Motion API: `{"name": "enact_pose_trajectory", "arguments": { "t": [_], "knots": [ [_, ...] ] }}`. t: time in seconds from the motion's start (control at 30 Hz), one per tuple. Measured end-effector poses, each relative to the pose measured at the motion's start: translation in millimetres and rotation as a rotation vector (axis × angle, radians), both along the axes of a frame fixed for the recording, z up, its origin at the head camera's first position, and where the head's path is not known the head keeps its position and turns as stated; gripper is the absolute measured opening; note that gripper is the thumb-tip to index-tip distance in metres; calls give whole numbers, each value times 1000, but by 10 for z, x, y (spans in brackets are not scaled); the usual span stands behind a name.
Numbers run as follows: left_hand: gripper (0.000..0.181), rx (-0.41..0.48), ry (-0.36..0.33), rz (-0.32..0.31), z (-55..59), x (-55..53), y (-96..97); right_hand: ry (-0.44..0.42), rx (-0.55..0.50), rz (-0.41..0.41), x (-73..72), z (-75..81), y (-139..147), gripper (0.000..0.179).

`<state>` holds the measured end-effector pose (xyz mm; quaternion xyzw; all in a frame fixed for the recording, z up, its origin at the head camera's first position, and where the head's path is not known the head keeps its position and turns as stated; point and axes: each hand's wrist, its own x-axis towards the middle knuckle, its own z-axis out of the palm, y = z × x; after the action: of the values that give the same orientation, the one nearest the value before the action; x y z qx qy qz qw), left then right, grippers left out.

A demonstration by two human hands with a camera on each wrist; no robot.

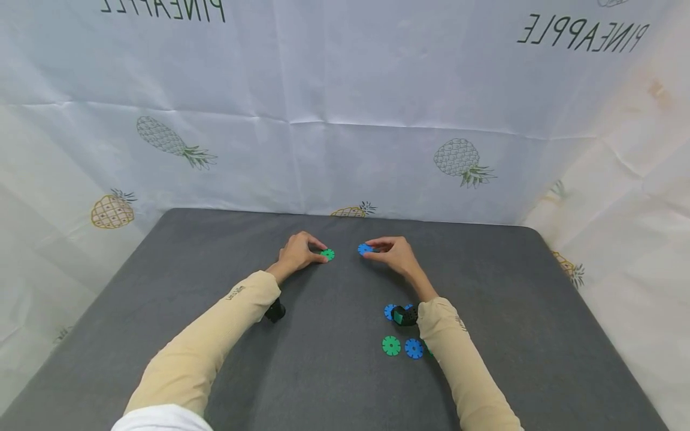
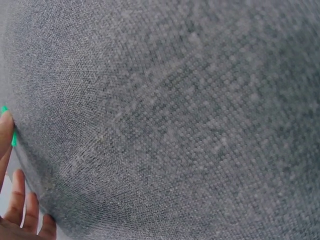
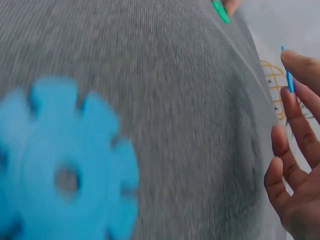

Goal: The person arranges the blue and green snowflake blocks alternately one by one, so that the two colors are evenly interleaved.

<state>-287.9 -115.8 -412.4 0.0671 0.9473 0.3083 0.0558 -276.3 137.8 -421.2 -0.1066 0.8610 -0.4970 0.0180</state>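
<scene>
My left hand (image 1: 299, 251) pinches a green notched disc (image 1: 327, 255) between thumb and fingertips, over the far middle of the table. Across from it, my right hand (image 1: 396, 254) pinches a blue notched disc (image 1: 365, 249) the same way. The two discs face each other with a gap between them. In the right wrist view the held blue disc (image 3: 289, 75) shows edge-on, and the green disc (image 3: 220, 11) appears near the top. Only the edge of the green disc (image 2: 14, 137) shows beside the thumb in the left wrist view.
Below the right wrist lie a green disc (image 1: 391, 345) and blue discs (image 1: 414, 348) (image 1: 389, 311), some partly hidden by the sleeve and wrist camera (image 1: 405, 315). A blue disc (image 3: 70, 165) looms close in the right wrist view. A pineapple-print curtain (image 1: 323, 161) hangs behind the grey table (image 1: 323, 371).
</scene>
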Motion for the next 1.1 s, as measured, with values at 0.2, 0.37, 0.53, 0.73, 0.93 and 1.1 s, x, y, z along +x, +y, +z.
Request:
{"name": "enact_pose_trajectory", "arguments": {
  "t": [0.2, 0.37, 0.53, 0.73, 0.93, 1.1],
  "knots": [
    [27, 7, -15, 13, -6, -1, 19, -10, 33, -64, -34, -52, -166, 31],
    [27, 7, -18, 18, -26, -15, 26, -14, 53, -99, -60, -66, -289, 30],
    [27, 0, -31, 22, -16, -20, 25, -1, 98, -111, -76, -45, -373, 30],
    [27, -3, -35, 22, -2, -11, 23, -20, 172, -135, -96, -44, -467, 29],
    [28, -7, -30, 23, -25, -23, 18, -61, 223, -153, -89, -28, -554, 29],
    [28, -11, -29, 22, -28, -32, 19, -77, 270, -158, -94, -37, -592, 28]
  ]
}}
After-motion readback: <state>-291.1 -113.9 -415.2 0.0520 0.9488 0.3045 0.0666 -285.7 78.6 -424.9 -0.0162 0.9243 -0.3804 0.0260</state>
